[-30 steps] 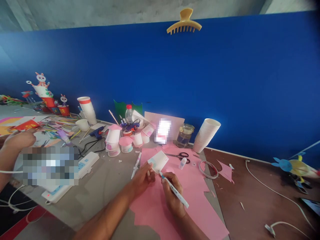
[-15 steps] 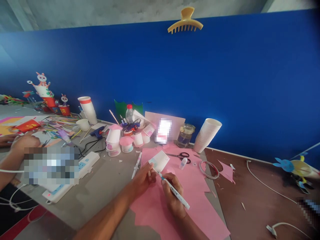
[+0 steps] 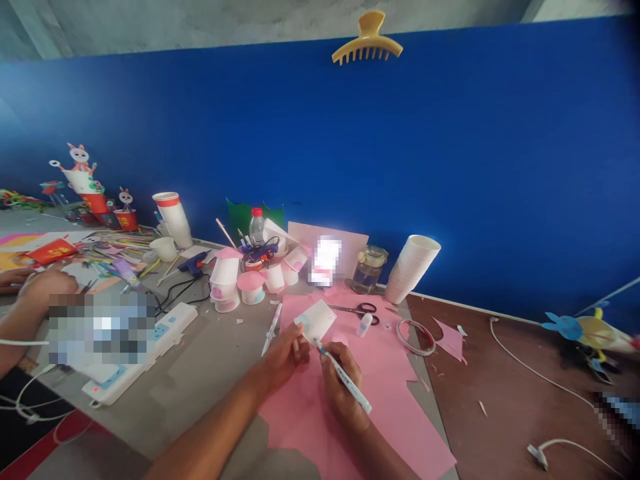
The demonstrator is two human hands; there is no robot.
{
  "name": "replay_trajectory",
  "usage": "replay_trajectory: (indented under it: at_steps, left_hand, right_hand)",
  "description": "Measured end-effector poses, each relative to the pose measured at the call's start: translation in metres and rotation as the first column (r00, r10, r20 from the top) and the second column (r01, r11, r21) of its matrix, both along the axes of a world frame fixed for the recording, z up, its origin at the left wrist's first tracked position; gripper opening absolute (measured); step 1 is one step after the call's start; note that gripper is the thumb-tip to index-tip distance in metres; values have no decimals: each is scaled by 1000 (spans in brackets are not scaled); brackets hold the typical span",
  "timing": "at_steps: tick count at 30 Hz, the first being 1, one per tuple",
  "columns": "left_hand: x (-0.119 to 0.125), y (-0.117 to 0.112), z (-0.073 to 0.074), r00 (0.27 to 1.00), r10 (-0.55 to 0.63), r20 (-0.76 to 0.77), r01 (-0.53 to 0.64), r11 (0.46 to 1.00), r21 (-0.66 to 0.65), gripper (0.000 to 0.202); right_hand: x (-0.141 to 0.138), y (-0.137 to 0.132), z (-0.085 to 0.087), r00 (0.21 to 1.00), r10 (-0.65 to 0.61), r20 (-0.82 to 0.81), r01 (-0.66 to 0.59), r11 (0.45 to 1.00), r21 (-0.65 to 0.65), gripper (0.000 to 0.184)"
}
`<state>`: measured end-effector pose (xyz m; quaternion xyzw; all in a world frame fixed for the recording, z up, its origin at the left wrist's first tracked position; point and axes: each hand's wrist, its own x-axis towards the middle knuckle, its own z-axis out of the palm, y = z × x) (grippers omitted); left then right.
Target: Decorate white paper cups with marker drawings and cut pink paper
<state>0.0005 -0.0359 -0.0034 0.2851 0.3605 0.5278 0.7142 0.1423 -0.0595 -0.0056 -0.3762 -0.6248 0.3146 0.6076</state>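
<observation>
My left hand is closed on the lower left edge of a small white paper piece, holding it tilted above the pink paper. A light blue patch shows on the piece near my fingers, and a small mark sits near its far corner. In my right hand is a white marker with a blue tip end, gripped like a pen. Its tip is at the near edge of the white piece; whether it touches is hard to see. Scissors and a small glue bottle lie just beyond.
Pink-topped paper cup crafts, a glass jar and stacked paper cups line the back. A tape roll lies right, another marker left. Farther left are a power strip, a glue gun and another person's hand.
The view has shifted very slightly. The marker's rear end has swung a little to the left in my right hand, while my left hand keeps the same hold on the white piece.
</observation>
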Motion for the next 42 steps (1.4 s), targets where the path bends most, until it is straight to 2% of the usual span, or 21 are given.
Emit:
replay_trajectory:
  at_steps: [3, 8, 20, 26, 30, 35, 42]
  left_hand:
    - [-1, 1, -2, 1000, -8, 25, 8, 1000, 3, 45]
    - [-1, 1, -4, 1000, -8, 23, 9, 1000, -6, 48]
    - [0, 2, -6, 998, -48, 44, 49, 999, -20, 50]
    - [0, 2, -3, 998, -65, 23, 65, 997, -28, 49]
    - [0, 2, 2, 997, -46, 64, 49, 998, -40, 48]
    - [1, 2, 6, 995, -51, 84, 56, 997, -60, 48]
    - [1, 3, 2, 993, -79, 84, 85, 994, -63, 54]
  right_hand:
    - [2, -1, 2, 1000, -14, -17, 14, 1000, 3, 8]
    - [3, -3, 5, 999, 52, 8, -52, 998, 36, 7]
    - [2, -1, 5, 997, 71, -9, -71, 997, 13, 7]
    - [1, 0, 2, 1000, 13, -8, -13, 1000, 17, 7]
    - [3, -1, 5, 999, -18, -36, 17, 1000, -19, 8]
    - [3, -3, 9, 999, 4, -32, -4, 1000, 9, 8]
    - [2, -3, 11, 1000, 11, -20, -11, 1000, 14, 9]
